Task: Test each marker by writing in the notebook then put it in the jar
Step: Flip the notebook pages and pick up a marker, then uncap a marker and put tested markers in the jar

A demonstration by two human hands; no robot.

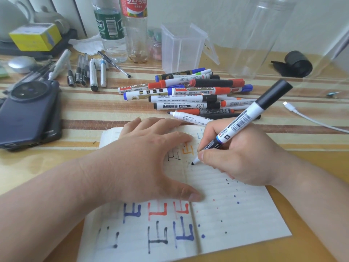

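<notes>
An open lined notebook lies in front of me, marked with blue, red, black and orange strokes. My left hand lies flat on its left page with fingers spread. My right hand grips a white marker with its black cap stuck on the rear end; the black tip touches the paper near the fold. A pile of several markers sits just beyond the notebook. A clear plastic jar stands tall at the back right, with nothing visible inside it.
A square clear container with a hinged lid stands behind the pile. Two bottles, several pens, a dark phone, a yellow box, a black tape roll and a white cable surround the work area.
</notes>
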